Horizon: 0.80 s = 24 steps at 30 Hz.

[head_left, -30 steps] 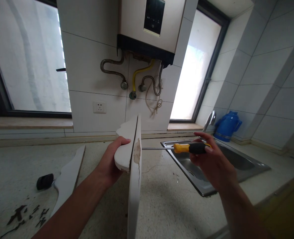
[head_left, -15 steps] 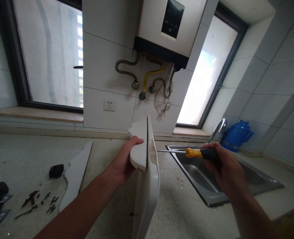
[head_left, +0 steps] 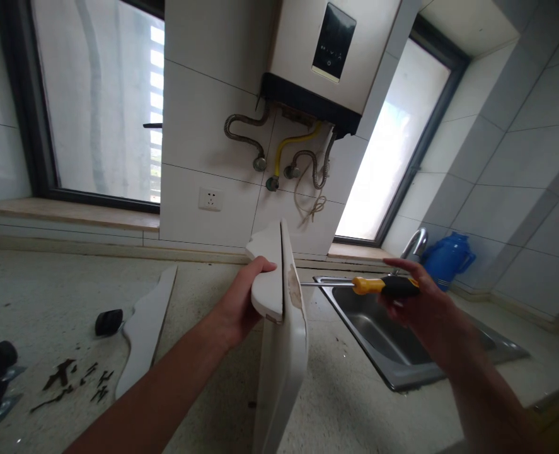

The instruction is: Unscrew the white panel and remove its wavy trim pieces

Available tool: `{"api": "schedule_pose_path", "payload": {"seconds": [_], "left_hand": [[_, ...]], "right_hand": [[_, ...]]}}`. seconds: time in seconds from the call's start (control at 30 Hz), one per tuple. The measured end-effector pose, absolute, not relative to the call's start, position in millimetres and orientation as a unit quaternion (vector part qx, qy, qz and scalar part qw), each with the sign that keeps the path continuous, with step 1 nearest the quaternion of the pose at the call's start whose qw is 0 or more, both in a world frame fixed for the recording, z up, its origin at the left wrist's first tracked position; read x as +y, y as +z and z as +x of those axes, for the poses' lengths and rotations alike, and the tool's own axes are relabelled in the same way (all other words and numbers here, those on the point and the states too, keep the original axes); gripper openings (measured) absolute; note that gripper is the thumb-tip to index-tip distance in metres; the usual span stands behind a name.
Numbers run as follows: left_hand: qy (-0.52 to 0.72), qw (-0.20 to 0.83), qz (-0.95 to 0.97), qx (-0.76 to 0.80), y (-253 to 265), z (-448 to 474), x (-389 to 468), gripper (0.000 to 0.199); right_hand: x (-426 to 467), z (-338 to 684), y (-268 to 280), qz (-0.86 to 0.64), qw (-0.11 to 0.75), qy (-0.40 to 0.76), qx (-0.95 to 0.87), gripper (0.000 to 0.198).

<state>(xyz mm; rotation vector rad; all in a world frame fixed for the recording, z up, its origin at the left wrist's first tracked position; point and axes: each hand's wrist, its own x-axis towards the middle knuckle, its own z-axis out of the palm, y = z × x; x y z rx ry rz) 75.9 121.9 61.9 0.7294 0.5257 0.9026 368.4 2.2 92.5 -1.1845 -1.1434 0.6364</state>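
While the left hand [head_left: 239, 306] is gripping the white bracket [head_left: 266, 287], the right hand [head_left: 414, 302] is loosely pinching the screwdriver [head_left: 359, 285]. Its tip is meeting the upright board [head_left: 283, 353]; turning next probably needs firm bracing.

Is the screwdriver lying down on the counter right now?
No, the right hand holds the screwdriver level in the air, its tip against the white board that the left hand grips.

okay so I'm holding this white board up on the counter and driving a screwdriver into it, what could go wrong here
The screwdriver tip meets the white board at a chipped patch, so it may slip or break off more. The left hand grips the bracket piece just behind that spot, so a slip through could jab it. The board stands on edge on the counter and could skid.
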Motion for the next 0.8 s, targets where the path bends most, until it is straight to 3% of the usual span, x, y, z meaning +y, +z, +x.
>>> {"api": "schedule_pose_path", "payload": {"seconds": [0.13, 0.23, 0.37, 0.43, 0.53, 0.7, 0.8], "left_hand": [[0.427, 0.802, 0.34, 0.242, 62.9, 75.5, 121.3, 0.023], [0.429, 0.801, 0.337, 0.248, 64.1, 75.4, 120.4, 0.023], [0.425, 0.799, 0.342, 0.253, 67.0, 74.2, 119.2, 0.022], [0.424, 0.796, 0.341, 0.265, 69.6, 73.2, 118.3, 0.021], [0.422, 0.792, 0.334, 0.287, 73.9, 72.1, 116.1, 0.02], [0.421, 0.789, 0.338, 0.294, 77.9, 71.5, 112.8, 0.02], [0.418, 0.786, 0.339, 0.303, 79.3, 71.6, 112.3, 0.022]], "right_hand": [[2.3, 368.0, 94.0, -0.552, 0.639, 0.227, -0.486, 0.053], [2.2, 367.8, 95.4, -0.493, 0.636, 0.282, -0.522, 0.068], [1.9, 366.0, 97.0, -0.592, 0.611, 0.213, -0.48, 0.06], [1.0, 365.1, 97.4, -0.566, 0.625, 0.211, -0.495, 0.053], [-0.2, 364.1, 97.4, -0.491, 0.622, 0.273, -0.545, 0.067], [0.1, 362.2, 96.5, -0.591, 0.605, 0.169, -0.506, 0.059], [-1.9, 364.0, 97.6, -0.504, 0.633, 0.227, -0.541, 0.046]]}}
